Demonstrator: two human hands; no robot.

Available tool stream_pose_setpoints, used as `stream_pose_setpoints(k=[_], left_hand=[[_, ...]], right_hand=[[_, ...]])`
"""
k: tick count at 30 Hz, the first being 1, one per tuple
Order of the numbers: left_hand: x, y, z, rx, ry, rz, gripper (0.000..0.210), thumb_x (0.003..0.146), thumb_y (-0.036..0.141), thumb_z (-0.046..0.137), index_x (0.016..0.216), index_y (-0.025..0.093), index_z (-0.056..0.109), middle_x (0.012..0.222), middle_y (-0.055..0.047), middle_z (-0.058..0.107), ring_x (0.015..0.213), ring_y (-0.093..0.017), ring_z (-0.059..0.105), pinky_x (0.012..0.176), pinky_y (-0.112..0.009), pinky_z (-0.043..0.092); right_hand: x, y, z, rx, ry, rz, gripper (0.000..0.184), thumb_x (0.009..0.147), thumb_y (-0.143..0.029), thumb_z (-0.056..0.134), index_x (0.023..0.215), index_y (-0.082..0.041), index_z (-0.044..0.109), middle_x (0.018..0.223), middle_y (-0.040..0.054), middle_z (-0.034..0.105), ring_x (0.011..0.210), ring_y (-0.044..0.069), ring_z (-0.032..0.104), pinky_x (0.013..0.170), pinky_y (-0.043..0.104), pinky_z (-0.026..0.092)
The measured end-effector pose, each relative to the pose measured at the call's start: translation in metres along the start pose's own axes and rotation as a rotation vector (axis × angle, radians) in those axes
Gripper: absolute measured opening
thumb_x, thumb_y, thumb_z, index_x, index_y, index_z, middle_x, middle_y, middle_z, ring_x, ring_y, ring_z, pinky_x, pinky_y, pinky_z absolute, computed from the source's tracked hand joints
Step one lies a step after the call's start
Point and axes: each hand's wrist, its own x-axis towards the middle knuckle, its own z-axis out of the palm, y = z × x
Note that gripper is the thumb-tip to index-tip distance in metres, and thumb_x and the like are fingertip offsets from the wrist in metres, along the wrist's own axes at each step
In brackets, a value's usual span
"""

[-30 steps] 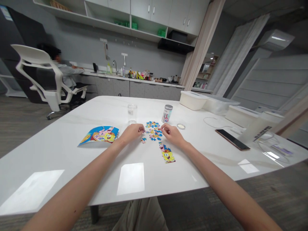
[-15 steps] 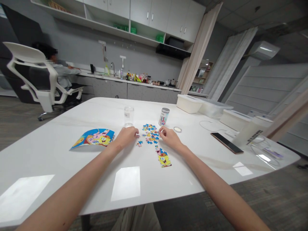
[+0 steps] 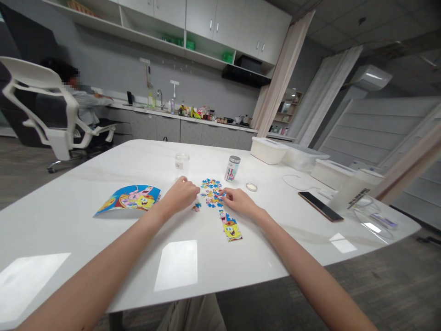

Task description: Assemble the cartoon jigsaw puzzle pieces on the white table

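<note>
Loose jigsaw puzzle pieces lie in a small heap on the white table. My right hand is at the heap's right edge, thumb and forefinger pinched on a puzzle piece there. To the left of the heap is my left hand, its fingers curled closed; whatever they hold, if anything, is hidden. A small joined group of pieces sits just below its fingertips. Nearer to me, a joined puzzle strip shows a yellow cartoon face. A curved picture sheet with cartoon figures rests left of my left hand.
Behind the hands stand a clear jar and a printed can; a round lid lies nearby. At right are a phone, cables and storage boxes. A person sits in a white chair at far left.
My right hand has moved slightly left, bringing its fingertips onto the pieces at the heap's edge. My left hand's fingers are more curled. The view has shifted slightly.
</note>
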Motion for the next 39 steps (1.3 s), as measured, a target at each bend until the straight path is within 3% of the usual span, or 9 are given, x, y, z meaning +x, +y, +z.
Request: stream_pose_setpoints(k=[6,16,24,34,39], left_hand=[[-0.003,-0.003,0.002,0.132,0.039,0.207,0.021,0.082,0.012,0.054,0.065,0.014,0.066,0.068,-0.012,0.07,0.067,-0.022,0.065,0.074,-0.037,0.038],[-0.004,-0.001,0.004,0.094,-0.018,0.233,0.022,0.087,0.016,0.051,0.07,0.015,0.066,0.072,-0.009,0.071,0.068,-0.021,0.065,0.07,-0.035,0.038],[-0.003,0.0,0.01,0.034,-0.04,0.221,0.014,0.085,0.015,0.052,0.079,0.015,0.065,0.083,-0.009,0.072,0.079,-0.021,0.067,0.072,-0.033,0.04],[-0.004,-0.001,0.008,0.059,-0.011,0.251,0.014,0.085,0.016,0.052,0.075,0.016,0.063,0.078,-0.006,0.07,0.072,-0.018,0.064,0.072,-0.032,0.04],[-0.004,0.0,0.006,0.054,-0.01,0.274,0.015,0.085,0.015,0.051,0.078,0.016,0.064,0.083,-0.007,0.068,0.073,-0.019,0.064,0.071,-0.034,0.04]], right_hand=[[0.002,0.004,0.005,0.03,0.022,-0.255,0.02,0.087,-0.016,0.059,0.101,-0.019,0.072,0.098,0.0061,0.057,0.088,0.015,0.056,0.082,0.028,0.043],[0.003,0.015,0.008,0.021,0.1,-0.174,0.013,0.083,-0.013,0.06,0.089,-0.018,0.071,0.097,0.0057,0.058,0.091,0.017,0.058,0.087,0.032,0.046],[0.004,0.008,0.008,0.042,0.003,-0.369,0.021,0.088,-0.016,0.057,0.103,-0.019,0.071,0.106,0.0086,0.063,0.101,0.018,0.059,0.092,0.034,0.047],[0.004,0.017,0.008,-0.007,0.074,-0.208,0.021,0.087,-0.015,0.054,0.096,-0.018,0.073,0.104,0.0079,0.071,0.103,0.021,0.062,0.094,0.037,0.047],[0.003,0.011,0.006,0.017,0.053,-0.264,0.016,0.086,-0.015,0.057,0.088,-0.018,0.072,0.099,0.0073,0.07,0.1,0.019,0.062,0.092,0.034,0.047]])
